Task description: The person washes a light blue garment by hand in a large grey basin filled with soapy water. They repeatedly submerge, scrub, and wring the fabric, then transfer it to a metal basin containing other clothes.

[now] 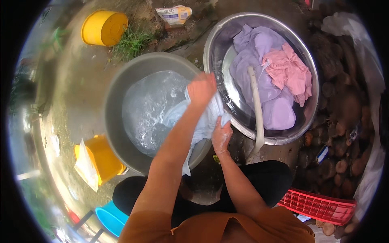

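Note:
A wet light-blue cloth (pixel 206 121) is stretched between my two hands over the right rim of a large grey basin (pixel 114 100). My left hand (pixel 202 89), a little blurred, is closed around its upper part. Lower down, my right hand (pixel 222 136) grips a bunched end and has suds on its skin. One part of the cloth dips into the cloudy, soapy water (pixel 146 106); another hangs over the basin's near rim. To the right, a metal basin (pixel 261 16) holds lilac fabric (pixel 255 60) and a pink garment (pixel 288 70).
A pale hose (pixel 257 112) bends over the metal basin's near rim. Yellow buckets (pixel 114 29) stand at left, one (pixel 103 158) beside the grey basin. A blue tub (pixel 112 218) lies lower left. A red plastic crate (pixel 319 206) and stacked logs (pixel 340 165) are at right.

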Demonstrator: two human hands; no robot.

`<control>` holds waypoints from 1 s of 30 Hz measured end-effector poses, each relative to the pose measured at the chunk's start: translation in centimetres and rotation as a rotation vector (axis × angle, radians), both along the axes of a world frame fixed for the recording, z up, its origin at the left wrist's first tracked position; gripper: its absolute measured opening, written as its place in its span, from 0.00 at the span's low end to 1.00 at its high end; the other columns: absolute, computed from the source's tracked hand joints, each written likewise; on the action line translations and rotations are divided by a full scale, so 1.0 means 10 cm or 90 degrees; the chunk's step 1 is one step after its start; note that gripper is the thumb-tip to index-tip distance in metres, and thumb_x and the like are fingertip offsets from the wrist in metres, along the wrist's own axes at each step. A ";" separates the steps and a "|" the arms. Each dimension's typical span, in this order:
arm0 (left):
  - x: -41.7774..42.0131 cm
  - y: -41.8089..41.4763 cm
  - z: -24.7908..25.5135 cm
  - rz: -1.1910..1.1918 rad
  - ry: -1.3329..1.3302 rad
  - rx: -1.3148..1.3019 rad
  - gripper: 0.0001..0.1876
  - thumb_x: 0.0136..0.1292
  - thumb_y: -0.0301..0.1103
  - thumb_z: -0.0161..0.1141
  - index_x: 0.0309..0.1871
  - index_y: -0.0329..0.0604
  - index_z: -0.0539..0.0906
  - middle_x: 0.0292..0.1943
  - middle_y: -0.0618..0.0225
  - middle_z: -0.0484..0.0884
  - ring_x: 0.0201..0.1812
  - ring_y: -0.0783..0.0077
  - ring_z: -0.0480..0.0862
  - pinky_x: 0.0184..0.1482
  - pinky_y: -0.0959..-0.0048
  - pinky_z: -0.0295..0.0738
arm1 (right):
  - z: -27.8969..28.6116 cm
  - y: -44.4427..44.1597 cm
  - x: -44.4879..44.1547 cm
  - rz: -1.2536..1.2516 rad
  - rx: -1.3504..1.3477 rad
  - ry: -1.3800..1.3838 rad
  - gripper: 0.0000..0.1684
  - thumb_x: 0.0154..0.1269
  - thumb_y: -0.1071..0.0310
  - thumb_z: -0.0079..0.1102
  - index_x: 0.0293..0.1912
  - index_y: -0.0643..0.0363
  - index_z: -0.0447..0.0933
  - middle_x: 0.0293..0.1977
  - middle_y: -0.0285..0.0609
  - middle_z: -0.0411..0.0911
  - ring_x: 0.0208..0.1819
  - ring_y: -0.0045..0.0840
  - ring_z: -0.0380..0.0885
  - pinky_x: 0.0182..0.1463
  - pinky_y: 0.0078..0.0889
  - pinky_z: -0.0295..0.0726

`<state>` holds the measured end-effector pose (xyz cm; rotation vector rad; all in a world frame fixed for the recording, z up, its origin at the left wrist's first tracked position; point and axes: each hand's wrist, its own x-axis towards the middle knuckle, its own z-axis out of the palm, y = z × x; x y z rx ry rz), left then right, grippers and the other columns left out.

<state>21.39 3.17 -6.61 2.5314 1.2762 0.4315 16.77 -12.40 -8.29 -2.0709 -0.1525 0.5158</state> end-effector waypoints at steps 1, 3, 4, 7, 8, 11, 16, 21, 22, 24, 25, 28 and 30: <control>0.01 -0.03 0.00 -0.032 -0.039 0.046 0.13 0.60 0.42 0.57 0.24 0.45 0.79 0.27 0.61 0.78 0.29 0.59 0.81 0.25 0.62 0.76 | 0.01 0.00 0.01 -0.005 0.003 -0.023 0.19 0.72 0.59 0.50 0.47 0.68 0.73 0.38 0.61 0.79 0.42 0.55 0.78 0.45 0.47 0.76; -0.04 -0.16 -0.06 -0.093 -0.113 0.143 0.13 0.60 0.42 0.57 0.23 0.46 0.79 0.27 0.61 0.78 0.32 0.58 0.81 0.28 0.61 0.77 | -0.02 0.01 0.02 -0.012 0.012 -0.065 0.20 0.72 0.58 0.49 0.46 0.68 0.73 0.37 0.61 0.79 0.40 0.56 0.78 0.44 0.48 0.75; -0.15 -0.49 -0.08 -0.126 -0.133 0.089 0.12 0.61 0.41 0.56 0.26 0.46 0.80 0.27 0.62 0.78 0.35 0.59 0.82 0.32 0.61 0.77 | -0.12 -0.06 0.07 -0.030 -0.021 -0.036 0.19 0.73 0.59 0.47 0.45 0.67 0.73 0.38 0.60 0.79 0.39 0.56 0.77 0.43 0.49 0.75; -0.43 -1.13 -0.16 -0.256 0.004 0.145 0.09 0.62 0.39 0.55 0.29 0.46 0.80 0.24 0.64 0.77 0.33 0.61 0.82 0.28 0.61 0.77 | -0.30 -0.22 0.03 0.166 -0.240 -0.326 0.15 0.72 0.63 0.48 0.47 0.67 0.72 0.36 0.60 0.78 0.38 0.53 0.77 0.42 0.47 0.74; -0.34 -1.05 -0.20 -0.276 0.002 0.143 0.09 0.62 0.39 0.55 0.31 0.46 0.80 0.24 0.65 0.77 0.32 0.61 0.82 0.27 0.61 0.76 | -0.34 -0.28 0.10 0.171 -0.179 -0.294 0.15 0.73 0.63 0.46 0.47 0.66 0.72 0.37 0.60 0.78 0.38 0.54 0.77 0.42 0.48 0.74; 0.08 -0.15 -0.11 -0.124 -0.021 0.122 0.06 0.57 0.36 0.59 0.25 0.48 0.79 0.21 0.67 0.75 0.26 0.66 0.79 0.27 0.63 0.75 | -0.16 -0.10 -0.05 0.051 -0.026 -0.089 0.15 0.74 0.63 0.44 0.47 0.65 0.72 0.37 0.60 0.77 0.38 0.55 0.77 0.43 0.49 0.74; -0.01 -0.66 0.06 -0.166 -0.045 0.184 0.07 0.59 0.37 0.58 0.26 0.48 0.78 0.22 0.66 0.75 0.27 0.66 0.79 0.27 0.63 0.74 | -0.27 -0.17 0.01 -0.033 0.099 -0.095 0.17 0.72 0.60 0.49 0.50 0.65 0.72 0.40 0.59 0.78 0.41 0.54 0.77 0.45 0.46 0.76; -0.23 -0.15 -0.23 -0.142 0.085 0.115 0.10 0.62 0.42 0.59 0.31 0.47 0.78 0.25 0.63 0.77 0.26 0.63 0.80 0.24 0.61 0.74 | -0.30 -0.15 -0.08 -0.039 -0.008 0.000 0.20 0.69 0.61 0.52 0.53 0.66 0.71 0.41 0.58 0.79 0.42 0.55 0.77 0.45 0.47 0.75; -0.09 0.35 -0.22 -0.050 0.145 0.122 0.10 0.62 0.41 0.58 0.31 0.46 0.78 0.26 0.63 0.78 0.25 0.62 0.80 0.24 0.60 0.73 | -0.13 -0.07 -0.11 0.005 -0.035 -0.023 0.19 0.69 0.61 0.52 0.53 0.65 0.71 0.41 0.58 0.79 0.42 0.56 0.77 0.45 0.48 0.75; -0.15 0.13 -0.23 -0.135 -0.007 0.192 0.09 0.62 0.41 0.58 0.32 0.46 0.79 0.26 0.63 0.78 0.24 0.62 0.80 0.22 0.60 0.73 | -0.03 -0.02 -0.10 -0.015 0.004 -0.106 0.18 0.70 0.60 0.49 0.50 0.64 0.72 0.40 0.59 0.79 0.42 0.57 0.77 0.46 0.51 0.73; -0.19 -0.12 -0.22 -0.181 -0.083 0.223 0.09 0.62 0.41 0.58 0.32 0.46 0.80 0.26 0.63 0.79 0.23 0.62 0.80 0.22 0.60 0.73 | -0.19 -0.06 -0.07 -0.003 0.035 -0.123 0.18 0.71 0.59 0.49 0.50 0.64 0.72 0.40 0.59 0.79 0.42 0.57 0.77 0.47 0.52 0.73; -0.33 -0.89 -0.13 -0.191 -0.023 0.153 0.10 0.62 0.42 0.58 0.32 0.46 0.81 0.26 0.62 0.80 0.23 0.61 0.81 0.21 0.61 0.74 | -0.49 -0.18 -0.03 -0.002 0.063 -0.119 0.20 0.71 0.56 0.48 0.50 0.64 0.72 0.41 0.59 0.79 0.42 0.57 0.77 0.47 0.53 0.73; -0.39 -0.97 -0.16 -0.233 0.058 0.216 0.10 0.63 0.42 0.58 0.31 0.47 0.81 0.23 0.62 0.79 0.23 0.61 0.81 0.21 0.61 0.74 | -0.39 -0.15 -0.01 -0.049 0.011 -0.054 0.22 0.71 0.54 0.48 0.48 0.66 0.72 0.39 0.60 0.79 0.41 0.57 0.77 0.46 0.53 0.73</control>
